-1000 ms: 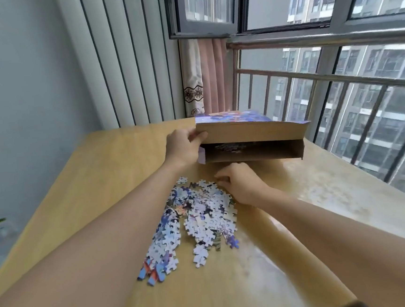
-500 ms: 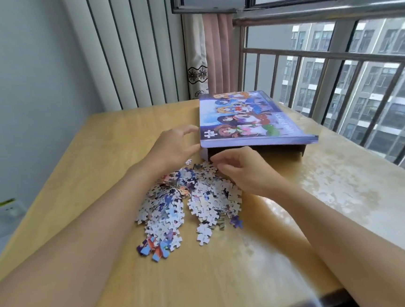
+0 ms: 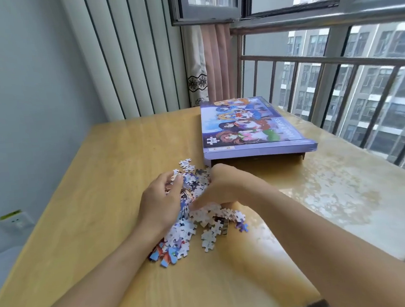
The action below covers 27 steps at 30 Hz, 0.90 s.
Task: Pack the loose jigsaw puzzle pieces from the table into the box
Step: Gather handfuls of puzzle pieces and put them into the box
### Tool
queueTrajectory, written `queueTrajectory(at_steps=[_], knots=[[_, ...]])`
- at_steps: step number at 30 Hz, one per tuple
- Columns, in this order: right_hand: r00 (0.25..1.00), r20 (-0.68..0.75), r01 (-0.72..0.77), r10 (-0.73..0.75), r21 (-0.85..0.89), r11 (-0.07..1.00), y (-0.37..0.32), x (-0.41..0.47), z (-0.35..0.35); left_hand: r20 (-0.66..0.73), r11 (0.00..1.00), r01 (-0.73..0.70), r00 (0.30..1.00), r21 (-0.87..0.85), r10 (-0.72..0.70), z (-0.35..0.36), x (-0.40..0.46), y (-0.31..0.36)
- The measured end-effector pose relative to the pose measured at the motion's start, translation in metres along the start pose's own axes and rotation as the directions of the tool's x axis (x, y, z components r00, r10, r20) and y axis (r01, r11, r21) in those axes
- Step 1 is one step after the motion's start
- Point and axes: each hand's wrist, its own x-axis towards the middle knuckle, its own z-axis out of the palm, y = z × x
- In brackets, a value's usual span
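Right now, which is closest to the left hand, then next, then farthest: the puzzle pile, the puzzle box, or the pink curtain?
1. Puzzle pile: touching the left hand.
2. Puzzle box: beyond, to the right.
3. Pink curtain: farthest, by the window.

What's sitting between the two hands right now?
In the head view, the heap of loose puzzle pieces lies between the left hand and the right hand; both press into it from either side.
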Motion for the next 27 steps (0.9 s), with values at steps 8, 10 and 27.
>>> queueTrajectory(at_steps=[8,10,27], knots=[[0.988,0.155,-0.079,0.007,0.462,0.884,-0.018,-0.001,-0.006,0.017,0.75,0.188,0.973,-0.634,-0.229,0.014,0.011,0.02],[0.989,0.15,-0.066,0.003,0.416,0.907,-0.023,-0.004,-0.006,0.073,0.67,0.223,0.967,-0.708,-0.245,0.015,0.011,0.023],[1.0,0.023,-0.007,-0.003,0.435,0.9,-0.017,0.004,0.006,0.143,0.363,0.2,0.973,-0.91,-0.179,-0.007,0.019,0.014]])
